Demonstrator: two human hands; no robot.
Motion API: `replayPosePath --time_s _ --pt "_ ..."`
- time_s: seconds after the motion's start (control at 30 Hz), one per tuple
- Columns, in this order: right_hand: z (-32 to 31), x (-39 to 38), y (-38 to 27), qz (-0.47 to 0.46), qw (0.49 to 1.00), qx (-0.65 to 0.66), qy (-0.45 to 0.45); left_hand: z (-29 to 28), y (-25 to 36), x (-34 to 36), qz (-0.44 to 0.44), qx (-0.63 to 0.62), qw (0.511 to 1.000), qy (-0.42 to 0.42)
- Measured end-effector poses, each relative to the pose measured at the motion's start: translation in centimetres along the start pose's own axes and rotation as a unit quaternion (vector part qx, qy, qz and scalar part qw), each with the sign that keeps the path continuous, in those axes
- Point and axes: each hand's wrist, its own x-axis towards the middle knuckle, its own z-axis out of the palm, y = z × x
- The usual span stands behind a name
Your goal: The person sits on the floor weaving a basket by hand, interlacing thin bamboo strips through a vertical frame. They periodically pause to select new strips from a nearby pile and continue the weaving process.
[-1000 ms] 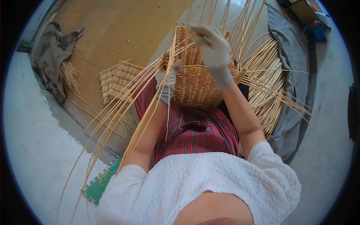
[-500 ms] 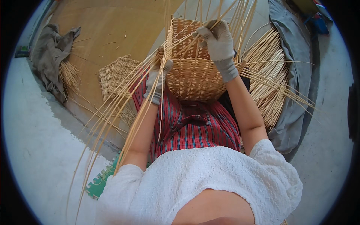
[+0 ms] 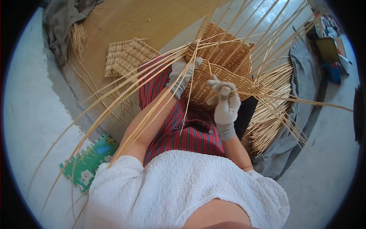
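Observation:
A half-woven wicker basket [image 3: 204, 89] rests tilted at my lap, with long strands rising from its far and right sides. My left hand [image 3: 182, 77], in a pale grey work glove, is closed on its left corner, thumb up by the rim; its other fingers are partly hidden. A bundle of loose strands [image 3: 126, 97] crosses over that hand and forearm toward the lower left. Just in front of the basket's near wall, my gloved right hand [image 3: 227, 105] has its fingers curled around a wicker strand [image 3: 293, 100] that runs out far to the right.
Flat woven panels [image 3: 129, 57] lie on the brown board at left. A pile of cut wicker rods [image 3: 272, 110] sits on grey cloth [image 3: 305, 76] at right. Beside my left elbow is a green foam mat [image 3: 93, 160]. Boxes and tools [image 3: 331, 49] stand at the upper right.
My right hand has come down from above the basket's rim to its near wall, drawing a strand to the right. The basket has turned and shifted right in view, my left hand still at its corner.

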Motion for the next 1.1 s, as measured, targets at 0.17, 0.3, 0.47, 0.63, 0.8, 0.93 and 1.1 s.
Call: replayPosePath --time_s 0.17,0.3,0.47,0.63,0.8,0.93,1.1 --pt "-7.9 3.1 3.5 0.163 0.973 -0.009 0.161 1.5 -1.0 -5.7 0.163 0.271 0.934 0.169" --pt "-12.6 1.7 6.1 0.19 0.957 0.03 0.218 4.3 0.6 -7.9 0.303 0.372 0.877 -0.025" --pt "-11.2 2.0 5.5 0.142 0.967 -0.069 0.199 5.7 2.7 0.8 0.104 0.426 0.868 -0.232" --pt "-3.3 13.0 -1.6 -0.3 0.791 -0.525 0.092 7.0 1.8 0.2 0.036 0.4 0.901 -0.167" --pt "-9.0 9.9 1.9 -0.184 0.975 -0.115 0.045 7.0 1.7 0.5 -0.015 0.391 0.903 -0.175" --pt "-13.2 3.6 4.7 -0.048 0.988 -0.035 0.144 8.6 1.5 1.2 0.187 0.388 0.894 -0.127" --pt "-9.0 0.4 0.4 0.003 0.995 -0.051 0.081 11.7 4.2 0.7 0.078 0.464 0.881 -0.051"
